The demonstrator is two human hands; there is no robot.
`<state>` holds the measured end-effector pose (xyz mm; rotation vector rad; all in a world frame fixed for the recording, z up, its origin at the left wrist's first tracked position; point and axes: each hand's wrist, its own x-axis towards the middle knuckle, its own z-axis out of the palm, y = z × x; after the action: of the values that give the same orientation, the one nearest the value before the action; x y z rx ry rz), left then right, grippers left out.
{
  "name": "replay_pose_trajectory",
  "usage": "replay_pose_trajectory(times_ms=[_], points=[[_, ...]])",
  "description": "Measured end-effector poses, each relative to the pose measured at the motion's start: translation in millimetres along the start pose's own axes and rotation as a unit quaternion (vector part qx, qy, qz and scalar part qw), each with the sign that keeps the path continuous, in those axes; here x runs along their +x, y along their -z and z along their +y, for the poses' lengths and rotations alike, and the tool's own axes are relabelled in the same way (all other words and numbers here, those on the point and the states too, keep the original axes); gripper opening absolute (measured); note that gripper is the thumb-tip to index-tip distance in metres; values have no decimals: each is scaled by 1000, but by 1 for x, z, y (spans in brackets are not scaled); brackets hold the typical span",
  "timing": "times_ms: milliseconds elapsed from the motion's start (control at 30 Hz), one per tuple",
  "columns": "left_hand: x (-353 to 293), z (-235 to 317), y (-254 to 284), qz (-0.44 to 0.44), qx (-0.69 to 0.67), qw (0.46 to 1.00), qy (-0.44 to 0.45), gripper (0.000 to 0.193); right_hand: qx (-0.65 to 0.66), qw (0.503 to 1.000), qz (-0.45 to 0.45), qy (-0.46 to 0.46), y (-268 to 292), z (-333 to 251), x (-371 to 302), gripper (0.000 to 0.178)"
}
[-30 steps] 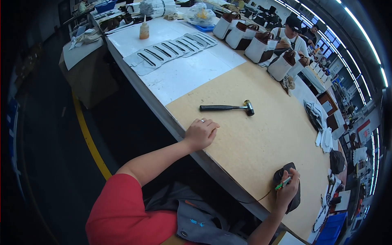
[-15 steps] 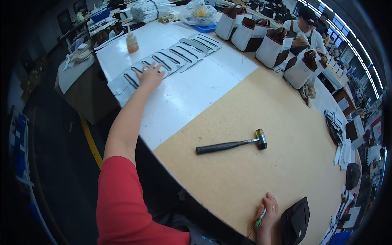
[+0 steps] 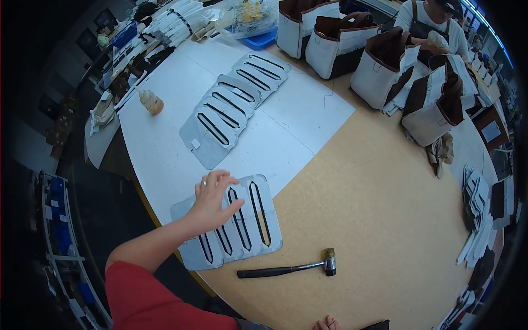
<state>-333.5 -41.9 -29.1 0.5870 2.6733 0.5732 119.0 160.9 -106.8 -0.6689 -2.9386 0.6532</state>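
Note:
My left hand (image 3: 212, 201) lies flat, fingers spread, on a fanned group of grey slotted panels (image 3: 242, 223) near the table's front edge. Each panel has a long black slit. A second overlapping row of the same grey panels (image 3: 231, 107) lies farther back on the white sheet (image 3: 286, 126). Only the fingertips of my right hand (image 3: 328, 323) show at the bottom edge, resting on the tan tabletop (image 3: 374, 220); what they hold is out of view. A small hammer (image 3: 291, 268) with a black handle lies just right of the near panels.
Brown-and-white tote bags (image 3: 385, 60) stand along the far side, where another person (image 3: 434, 22) works. A small bottle (image 3: 151, 102) stands on the white sheet at left. Stacks of cut pieces (image 3: 478, 220) lie at the right edge. A blue tray with a plastic bag (image 3: 250, 22) sits at the back.
My left hand has drawn back from the far row, and a group of grey panels now lies near the front edge under it. My right hand has dropped almost out of view.

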Motion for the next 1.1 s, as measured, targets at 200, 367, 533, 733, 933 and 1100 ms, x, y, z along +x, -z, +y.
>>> replay_pose_trajectory(times_ms=[200, 367, 533, 733, 933, 1100], points=[[223, -19, 21, 103, 190, 974, 71, 73, -23, 999, -5, 42, 3, -3, 6, 23], [315, -20, 23, 43, 140, 964, 220, 69, -75, 995, -35, 58, 1, -4, 1, 26], [277, -34, 27, 61, 216, 973, 61, 54, -55, 997, 25, 56, -7, -5, 3, 24], [120, 45, 51, -115, 58, 986, -105, 50, -2, 999, -40, 29, 8, -8, 7, 24], [201, 36, 42, -46, 6, 985, -168, 55, -13, 999, -11, 36, 3, -6, 8, 25], [316, -12, 27, 7, 223, 974, 45, 59, -32, 998, 42, 37, -6, -11, 11, 26]])
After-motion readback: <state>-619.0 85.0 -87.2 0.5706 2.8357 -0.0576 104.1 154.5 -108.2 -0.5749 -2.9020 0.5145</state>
